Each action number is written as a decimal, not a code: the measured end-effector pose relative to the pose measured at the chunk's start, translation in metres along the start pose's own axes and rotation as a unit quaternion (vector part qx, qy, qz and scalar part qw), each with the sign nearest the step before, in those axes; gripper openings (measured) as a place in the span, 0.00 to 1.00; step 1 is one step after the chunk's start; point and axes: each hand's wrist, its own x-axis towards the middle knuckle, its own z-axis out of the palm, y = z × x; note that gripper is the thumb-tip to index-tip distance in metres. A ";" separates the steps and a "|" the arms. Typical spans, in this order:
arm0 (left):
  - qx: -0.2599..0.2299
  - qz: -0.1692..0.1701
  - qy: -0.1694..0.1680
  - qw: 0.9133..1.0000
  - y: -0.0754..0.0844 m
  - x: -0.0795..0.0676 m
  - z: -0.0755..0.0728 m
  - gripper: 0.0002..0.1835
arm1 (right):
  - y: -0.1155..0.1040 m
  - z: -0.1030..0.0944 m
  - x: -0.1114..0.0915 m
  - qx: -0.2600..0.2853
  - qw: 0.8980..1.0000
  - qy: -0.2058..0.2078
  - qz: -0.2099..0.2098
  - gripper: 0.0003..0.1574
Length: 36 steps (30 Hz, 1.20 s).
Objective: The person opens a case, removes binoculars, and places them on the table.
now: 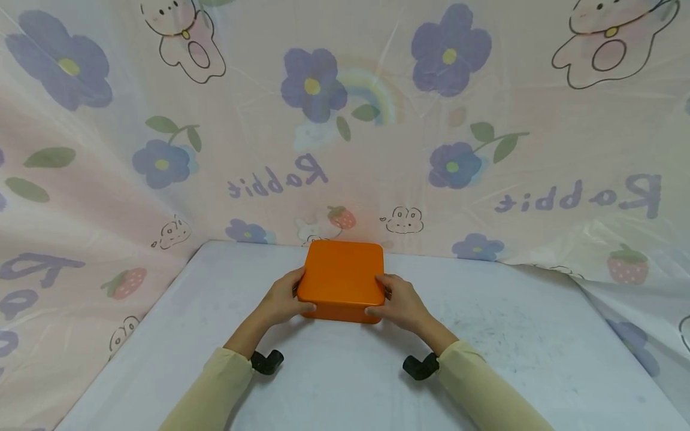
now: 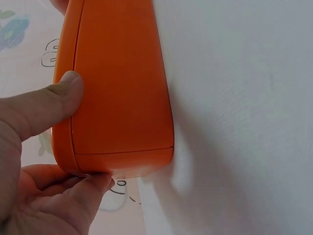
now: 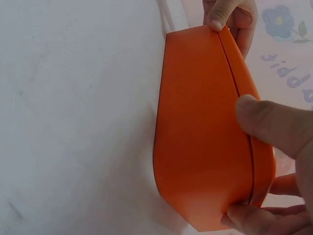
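Observation:
An orange box (image 1: 342, 272) with rounded corners and a fitted lid sits toward the back of the white table. My left hand (image 1: 283, 298) grips its left side, thumb on the front face and fingers curled along the side. On the opposite side, my right hand (image 1: 401, 302) holds it the same way. In the left wrist view, the thumb (image 2: 71, 93) presses across the seam between lid and body. The right wrist view shows the other thumb (image 3: 249, 112) on that seam too, with fingertips at the box's corner. The box's contents are hidden under the lid.
The white table (image 1: 334, 377) ends at a printed curtain (image 1: 372, 149) with flowers and rabbits, which rises close behind the box and along both sides. A black bent piece (image 1: 268, 362) is worn at the left wrist, and a similar black piece (image 1: 420, 366) at the right.

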 end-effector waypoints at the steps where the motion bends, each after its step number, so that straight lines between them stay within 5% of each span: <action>1: -0.001 0.000 0.000 1.000 0.000 0.000 0.000 0.51 | 0.000 0.000 0.000 -0.002 1.000 -0.001 0.000 0.51; 36: -0.069 0.004 -0.007 0.998 0.000 0.002 -0.003 0.52 | 0.002 -0.004 0.004 0.048 0.999 0.002 0.003 0.50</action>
